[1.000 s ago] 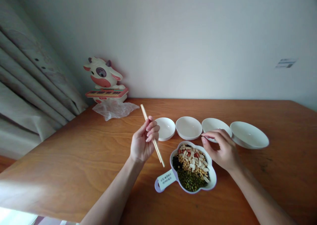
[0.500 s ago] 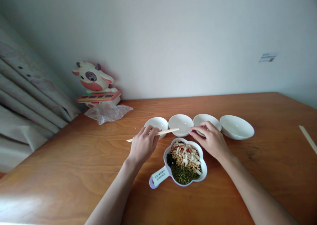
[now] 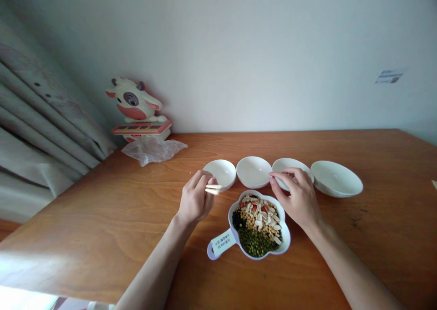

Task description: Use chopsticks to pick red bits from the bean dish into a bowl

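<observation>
**Wooden table (image 3: 102, 223): bowls, bean dish, hands apart**

Four white bowls (image 3: 253, 172) in a row across the table; flower-shaped divided dish (image 3: 287, 241) of beans and nuts (image 3: 256, 223) just nearer, between the hands. Left hand (image 3: 195, 200) curled around chopsticks (image 3: 212, 189). Right hand (image 3: 294, 194) with fingers (image 3: 282, 177) on the third bowl (image 3: 290, 164), grip unclear.

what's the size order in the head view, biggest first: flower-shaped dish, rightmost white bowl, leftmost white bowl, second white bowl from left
1. flower-shaped dish, though it sits nearest the camera, so this rank is unsure
2. rightmost white bowl
3. tie: leftmost white bowl and second white bowl from left look alike
</observation>
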`<state>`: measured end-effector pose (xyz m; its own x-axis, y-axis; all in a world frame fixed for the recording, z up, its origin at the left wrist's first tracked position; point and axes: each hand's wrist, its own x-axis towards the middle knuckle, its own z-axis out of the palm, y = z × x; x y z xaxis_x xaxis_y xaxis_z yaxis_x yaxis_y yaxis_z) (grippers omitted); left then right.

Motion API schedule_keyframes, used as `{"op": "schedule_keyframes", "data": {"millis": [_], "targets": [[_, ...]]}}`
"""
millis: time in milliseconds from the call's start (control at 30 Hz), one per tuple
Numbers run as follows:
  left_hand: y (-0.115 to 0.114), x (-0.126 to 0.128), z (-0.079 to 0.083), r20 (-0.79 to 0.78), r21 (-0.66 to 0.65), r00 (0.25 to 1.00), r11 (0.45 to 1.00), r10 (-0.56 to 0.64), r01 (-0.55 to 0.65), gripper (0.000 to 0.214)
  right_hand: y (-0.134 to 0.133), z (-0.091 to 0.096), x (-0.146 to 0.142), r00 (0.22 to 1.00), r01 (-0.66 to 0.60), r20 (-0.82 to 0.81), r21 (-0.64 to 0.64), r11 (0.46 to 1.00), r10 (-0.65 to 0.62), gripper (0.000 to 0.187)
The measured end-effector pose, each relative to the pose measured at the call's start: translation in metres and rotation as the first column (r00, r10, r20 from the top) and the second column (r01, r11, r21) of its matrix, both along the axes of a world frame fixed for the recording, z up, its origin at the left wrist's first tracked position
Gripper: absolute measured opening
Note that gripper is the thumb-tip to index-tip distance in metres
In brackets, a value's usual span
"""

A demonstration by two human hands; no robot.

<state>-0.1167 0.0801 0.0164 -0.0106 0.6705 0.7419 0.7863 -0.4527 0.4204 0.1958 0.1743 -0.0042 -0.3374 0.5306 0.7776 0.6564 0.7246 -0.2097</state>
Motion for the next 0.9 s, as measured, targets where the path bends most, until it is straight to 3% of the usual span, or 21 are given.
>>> {"op": "schedule_keyframes", "data": {"millis": [100,200,233,300,367,433,533,567,633,767,833,900], "targets": [[-0.004,0.004,0.004,0.316,0.197,0.943,0.98,-0.102,0.039,0.066,-0.003,0.005,-0.001,0.998,-0.003,-0.056,0.046,0.999,0.005,0.02],[-0.003,0.012,0.013,0.569,0.315,0.818,0.942,-0.087,-0.119,0.074,-0.004,0.009,0.0,0.994,-0.004,-0.109,0.067,0.998,0.011,0.021],[-0.001,0.015,0.016,0.656,0.324,0.743,0.939,-0.135,-0.115,0.072,-0.004,0.009,0.0,0.992,-0.005,-0.123,0.072,0.997,0.014,0.021],[0.003,0.022,0.02,0.797,0.294,0.534,0.954,-0.282,0.065,0.066,-0.003,0.008,0.0,0.989,-0.017,-0.142,0.071,0.997,0.027,0.02],[0.006,0.028,0.019,0.869,0.23,0.368,0.929,-0.331,0.292,0.055,-0.002,0.007,0.001,0.988,-0.032,-0.15,0.061,0.998,0.041,0.02],[0.005,0.035,0.011,0.877,0.121,0.372,0.887,-0.306,0.445,0.051,-0.001,0.005,0.001,0.986,-0.045,-0.155,0.059,0.997,0.054,0.019],[0.002,0.045,-0.005,0.765,-0.101,0.586,0.848,-0.268,0.52,0.058,-0.001,0.004,0.0,0.981,-0.079,-0.176,0.055,0.995,0.087,0.018],[0.002,0.048,-0.009,0.752,-0.138,0.613,0.851,-0.244,0.507,0.065,-0.002,0.004,0.0,0.978,-0.093,-0.185,0.051,0.994,0.101,0.018],[0.003,0.051,-0.014,0.798,-0.153,0.576,0.865,-0.177,0.478,0.073,-0.002,0.002,0.0,0.972,-0.115,-0.2,0.048,0.992,0.123,0.019],[0.01,0.045,-0.006,0.934,-0.049,0.333,0.88,-0.127,0.473,0.073,0.0,-0.006,0.0,0.965,-0.143,-0.215,0.042,0.989,0.149,0.022],[0.012,0.041,0.002,0.945,-0.05,0.305,0.872,-0.116,0.486,0.075,-0.001,-0.007,0.001,0.964,-0.153,-0.213,0.047,0.987,0.16,0.024],[0.012,0.039,0.007,0.933,-0.083,0.342,0.86,-0.111,0.504,0.08,-0.004,-0.005,0.001,0.964,-0.168,-0.197,0.071,0.983,0.179,0.026]]}}
